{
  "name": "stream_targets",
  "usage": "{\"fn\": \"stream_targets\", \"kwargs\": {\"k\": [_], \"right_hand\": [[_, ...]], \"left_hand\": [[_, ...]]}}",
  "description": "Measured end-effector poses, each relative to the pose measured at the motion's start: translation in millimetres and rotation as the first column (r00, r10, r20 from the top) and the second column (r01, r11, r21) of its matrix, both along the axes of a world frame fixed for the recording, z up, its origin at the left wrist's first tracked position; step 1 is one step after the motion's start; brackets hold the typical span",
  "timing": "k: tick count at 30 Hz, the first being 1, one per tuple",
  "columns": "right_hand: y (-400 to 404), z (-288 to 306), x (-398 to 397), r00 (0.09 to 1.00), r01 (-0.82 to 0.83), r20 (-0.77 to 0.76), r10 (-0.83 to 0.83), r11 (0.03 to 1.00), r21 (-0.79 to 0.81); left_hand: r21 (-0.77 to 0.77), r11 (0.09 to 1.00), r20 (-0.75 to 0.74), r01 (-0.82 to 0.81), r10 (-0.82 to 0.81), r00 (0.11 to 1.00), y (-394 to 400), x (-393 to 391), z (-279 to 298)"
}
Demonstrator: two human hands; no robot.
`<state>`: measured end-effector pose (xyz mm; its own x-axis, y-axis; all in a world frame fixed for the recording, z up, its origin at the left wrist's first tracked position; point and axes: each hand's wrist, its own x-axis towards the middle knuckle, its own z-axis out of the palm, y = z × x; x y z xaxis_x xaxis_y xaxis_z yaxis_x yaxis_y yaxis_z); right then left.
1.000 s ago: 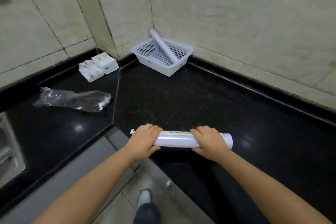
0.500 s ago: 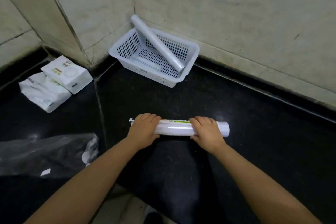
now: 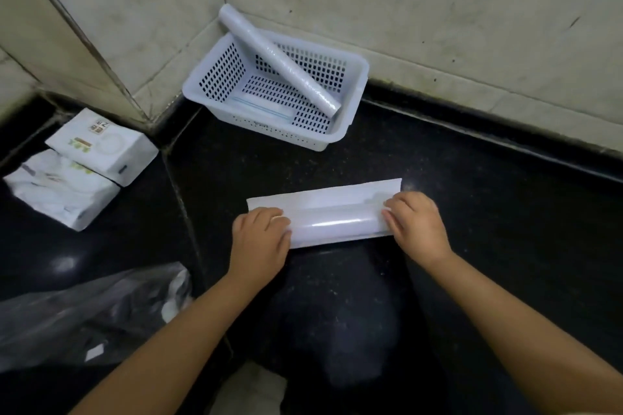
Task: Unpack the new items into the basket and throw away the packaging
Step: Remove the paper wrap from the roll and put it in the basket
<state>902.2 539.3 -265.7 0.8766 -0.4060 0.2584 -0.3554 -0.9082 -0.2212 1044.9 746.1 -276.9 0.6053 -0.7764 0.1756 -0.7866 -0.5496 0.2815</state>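
Observation:
A white roll lies across the black countertop, its paper wrapper unrolled flat on the far side. My left hand grips the roll's left end and my right hand grips its right end. A white perforated basket stands in the wall corner behind. Another white roll leans diagonally in it, one end sticking over the back rim. A flat clear packet with a blue strip lies on the basket's floor.
Two white tissue packs lie at the left by the wall. A crumpled clear plastic bag lies at the lower left on the counter. Tiled walls close off the back. The counter edge runs below my forearms.
The wrapper has come open and now lies flat behind the roll; my hands have spread to the roll's ends. The view has moved closer to the counter and basket.

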Motion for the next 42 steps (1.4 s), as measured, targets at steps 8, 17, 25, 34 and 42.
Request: {"fn": "stream_targets", "kwargs": {"k": [8, 17, 25, 34, 42], "right_hand": [[-23, -5, 13, 0.852, -0.027, -0.514, 0.099, 0.989, 0.145], [-22, 23, 4, 0.920, -0.267, -0.343, 0.187, 0.942, -0.202], [-22, 69, 25, 0.994, -0.058, 0.066, 0.089, 0.925, -0.377], [-13, 103, 84, 0.840, -0.104, 0.174, -0.513, 0.163, 0.981], [-44, 117, 129, 0.792, -0.355, 0.300, -0.532, 0.000, 0.935]], "left_hand": [[0.344, 0.937, -0.128, -0.056, 0.106, 0.986, 16, 10, -4], [0.407, 0.913, -0.073, -0.033, 0.069, 0.995, 9, 16, 13], [0.163, 0.986, -0.110, 0.033, -0.015, 0.994, -12, 44, 67], [0.038, 0.993, -0.180, -0.114, 0.119, 0.976, -54, 51, 104], [-0.006, 0.992, -0.465, 0.124, -0.113, 0.878, -80, 69, 109]]}}
